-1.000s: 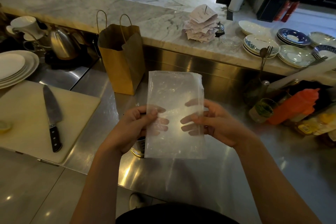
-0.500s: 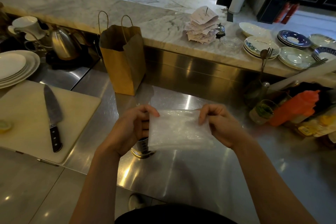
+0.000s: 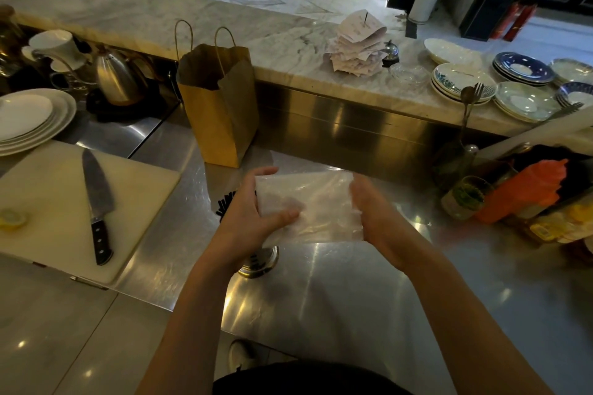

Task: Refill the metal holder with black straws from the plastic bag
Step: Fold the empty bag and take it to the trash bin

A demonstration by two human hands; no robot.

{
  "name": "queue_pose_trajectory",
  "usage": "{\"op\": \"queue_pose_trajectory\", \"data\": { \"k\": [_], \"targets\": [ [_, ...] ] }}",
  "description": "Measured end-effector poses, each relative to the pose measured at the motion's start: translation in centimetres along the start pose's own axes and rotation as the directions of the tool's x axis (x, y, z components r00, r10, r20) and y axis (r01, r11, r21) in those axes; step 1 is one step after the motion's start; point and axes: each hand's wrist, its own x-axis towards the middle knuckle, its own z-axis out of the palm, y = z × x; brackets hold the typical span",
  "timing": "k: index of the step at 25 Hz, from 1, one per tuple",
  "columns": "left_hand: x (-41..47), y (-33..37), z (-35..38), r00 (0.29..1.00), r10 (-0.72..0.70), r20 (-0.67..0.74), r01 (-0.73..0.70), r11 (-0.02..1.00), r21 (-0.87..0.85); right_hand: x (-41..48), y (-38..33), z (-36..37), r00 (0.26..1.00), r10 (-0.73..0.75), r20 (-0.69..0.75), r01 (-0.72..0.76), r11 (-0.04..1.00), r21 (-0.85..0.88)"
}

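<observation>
Nearest us, our two bare forearms reach over the brushed stainless-steel tabletop [image 3: 353,314]; our left hand [image 3: 244,221] and right hand [image 3: 375,215] hold between them the clear, crumpled plastic bag [image 3: 308,205], folded to a flat packet and lifted above the surface; the left fingers [image 3: 261,171] curl over its upper left corner with the thumb pressed on its face, and the right fingers wrap round its right edge, so both hands grip it; directly beneath the left hand and the bag stands the round shiny metal holder [image 3: 261,261], only its base showing; ends of thin black straws [image 3: 226,202] fan out just left of that hand; to the left lies a pale cutting board [image 3: 48,189] carrying a black-handled kitchen knife [image 3: 96,196]; beyond our hands a brown paper carrier bag [image 3: 221,106] stands upright; farther left sit stacked white plates [image 3: 29,119] and a steel kettle [image 3: 117,78]; farthest, the grey-veined marble counter [image 3: 224,19] bears spiked paper receipts [image 3: 357,45] and patterned plates [image 3: 462,80].
</observation>
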Motion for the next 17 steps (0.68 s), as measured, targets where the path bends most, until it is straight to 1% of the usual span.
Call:
{"op": "queue_pose_trajectory", "data": {
  "k": [2,4,6,10,12,13,15,17],
  "targets": [
    [-0.2,-0.1,0.2,1.0,0.011,-0.011,-0.011,0.999,0.042,-0.1,0.3,-0.2,1.0,-0.015,0.019,0.017,0.998,-0.064],
    [-0.4,-0.6,0.3,1.0,-0.01,-0.021,0.01,1.0,-0.01,-0.1,0.5,-1.0,0.999,-0.03,0.01,0.031,0.999,-0.035],
    [-0.9,-1.2,0.6,1.0,-0.024,-0.018,0.023,0.998,-0.066,-0.1,0.7,-1.7,0.998,-0.062,0.033,0.062,0.998,-0.017],
    [-2.6,-1.7,2.0,0.997,-0.034,-0.063,0.028,0.996,-0.085,0.0,1.9,-2.4,0.991,-0.096,0.098,0.096,0.995,0.001],
    [-3.6,-2.0,2.8,0.99,-0.055,-0.126,0.042,0.994,-0.105,0.3,2.5,-2.6,0.985,-0.092,0.149,0.092,0.996,0.011],
    [-4.4,-2.4,3.2,0.981,-0.07,-0.181,0.048,0.991,-0.125,0.4,2.8,-2.6,0.98,-0.086,0.179,0.086,0.996,0.007],
    [-5.9,-3.0,3.9,0.958,-0.091,-0.273,0.048,0.986,-0.162,0.5,3.2,-2.5,0.973,-0.074,0.218,0.077,0.997,-0.004],
    [-7.9,-4.0,4.5,0.931,-0.14,-0.338,0.07,0.975,-0.211,0.7,3.5,-2.0,0.954,-0.049,0.295,0.061,0.998,-0.03]
  ]
}}
